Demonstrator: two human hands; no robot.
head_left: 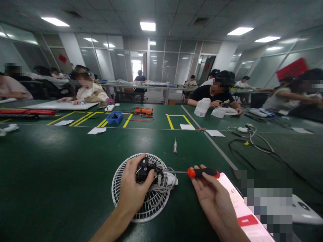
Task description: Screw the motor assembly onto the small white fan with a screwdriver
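While the motor unit (144,169) is clasped by the left hand (133,188) atop the fan grille (151,206) at the surface's (63,168) near edge, the screwdriver (202,172) is gripped by the right hand (212,198). Screw work is judged underway; firm tip seating is required.

Bright rectangular ceiling light panels (147,26) far above my left hand (133,188) light everything evenly; shadows under it on the dark green matte tabletop (63,174) are faint. Right of my right hand (214,201), a pixelated patch (267,201) blurs; edges bow outward.
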